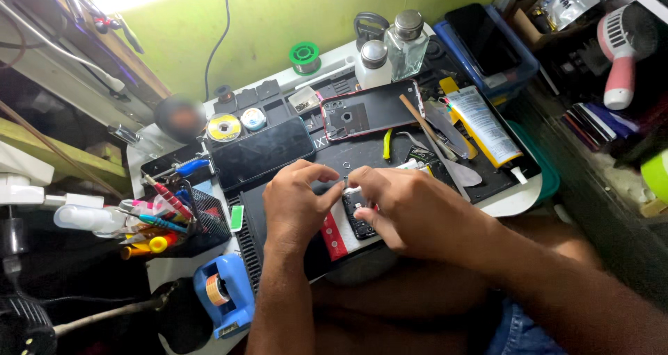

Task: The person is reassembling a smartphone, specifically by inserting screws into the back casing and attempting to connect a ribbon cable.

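My left hand (298,200) and my right hand (402,207) meet over a small black phone part (357,214) lying on a black work mat (362,157). Both sets of fingertips pinch at a tiny piece at the part's top edge, too small to identify. A red and white strip (335,233) lies under the part, between my hands. A black phone screen (261,152) lies face up just beyond my left hand. A red-framed phone back cover (369,110) lies further back.
A mesh pot of pens and tools (170,219) stands at the left, a blue tape dispenser (224,292) in front of it. Glass bottles (405,42), a solder spool (304,54), a glue tube (483,125) and a spatula (438,146) lie behind and right.
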